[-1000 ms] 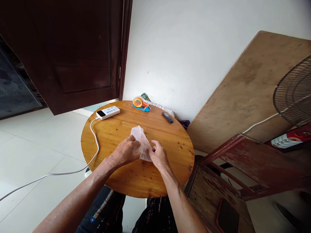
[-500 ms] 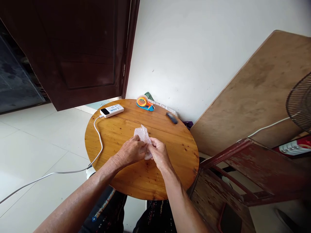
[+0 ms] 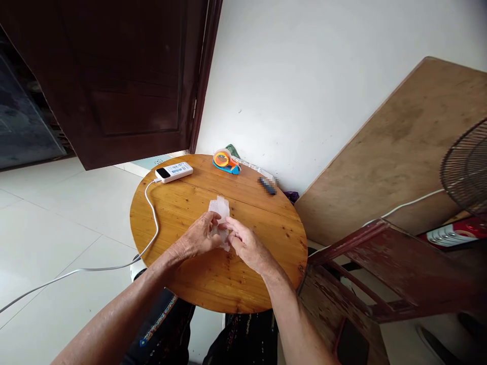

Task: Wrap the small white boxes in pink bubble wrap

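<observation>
Here, at this round wooden table [image 3: 270,223] by the white wall [image 3: 289,86], left hand [image 3: 201,235] and right hand [image 3: 248,246], half-curled, touch pale plastic [image 3: 219,206], grip unclear!

Fingers [image 3: 234,223] touch a sheet [image 3: 219,206], probably plastic.

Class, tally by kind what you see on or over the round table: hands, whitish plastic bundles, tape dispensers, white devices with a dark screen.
Hands: 2 (left hand, right hand)
Whitish plastic bundle: 1
Tape dispenser: 1
White device: 1
Total: 5
</observation>
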{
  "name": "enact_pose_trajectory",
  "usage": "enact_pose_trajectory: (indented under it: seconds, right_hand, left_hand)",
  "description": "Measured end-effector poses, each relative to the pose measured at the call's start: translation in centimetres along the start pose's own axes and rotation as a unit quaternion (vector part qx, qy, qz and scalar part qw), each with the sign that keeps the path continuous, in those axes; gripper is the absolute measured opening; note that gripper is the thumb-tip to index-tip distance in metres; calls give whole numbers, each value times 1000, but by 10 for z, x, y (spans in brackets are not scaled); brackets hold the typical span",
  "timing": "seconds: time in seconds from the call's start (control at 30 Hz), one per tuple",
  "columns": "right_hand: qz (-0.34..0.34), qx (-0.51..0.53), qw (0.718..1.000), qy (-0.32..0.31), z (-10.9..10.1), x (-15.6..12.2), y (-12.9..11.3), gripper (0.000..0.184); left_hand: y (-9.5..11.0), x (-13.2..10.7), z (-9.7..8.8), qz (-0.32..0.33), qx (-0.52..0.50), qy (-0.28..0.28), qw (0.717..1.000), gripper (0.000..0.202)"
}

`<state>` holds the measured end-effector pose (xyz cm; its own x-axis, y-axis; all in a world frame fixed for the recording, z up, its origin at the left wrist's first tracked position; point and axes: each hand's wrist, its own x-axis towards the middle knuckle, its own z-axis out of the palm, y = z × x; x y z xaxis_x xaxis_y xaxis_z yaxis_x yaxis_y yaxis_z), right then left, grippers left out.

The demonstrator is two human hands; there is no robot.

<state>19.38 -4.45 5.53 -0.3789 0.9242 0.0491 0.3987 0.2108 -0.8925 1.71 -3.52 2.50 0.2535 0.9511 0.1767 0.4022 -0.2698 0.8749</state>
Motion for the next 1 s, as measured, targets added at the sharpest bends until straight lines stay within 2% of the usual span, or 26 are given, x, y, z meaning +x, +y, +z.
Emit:
enact_pose_trajectory:
  seconds: [0.13,0.27,0.37,0.47,0.53,0.6,0.7,0.77,0.9,0.93,1.0]
  right_hand:
    - [-51,-7,997,-51,-2,1,-5,64]
    - [-35,21,997,-69,-6,2,-3,63]
    - [-19,49,999,-16,-6,0,5,57]
    - [-40,55,992,107,1,-4,14,47]
    - [-56,23,985,161,8,-8,19,44]
    - [-87,-35,982,164,15,-11,22,47]
    - [-130,-92,978,138,16,-14,25,53]
    - [-105,-72,980,150,10,-13,27,46]
    - [5,3,977,212,-3,-2,36,27]
    - [2,0,978,211,-5,2,37,24]
    - [-52,-37,980,189,-5,9,38,19]
  left_hand:
    - [1,0,10,-44,22,41,998,46]
    - [-2,0,19,-55,47,69,995,48]
    - [-10,0,21,-34,44,68,996,52]
    - [-15,-1,21,-17,41,71,997,57]
    - [-16,-1,22,-11,36,71,997,60]
    - [-18,-1,23,-9,27,72,997,61]
    - [-20,-2,24,-2,14,79,997,63]
    - [-20,-3,23,3,13,79,997,64]
    - [-14,-5,22,5,22,60,998,59]
    - [-14,-6,23,7,21,61,998,58]
    - [-13,-7,24,14,22,69,997,53]
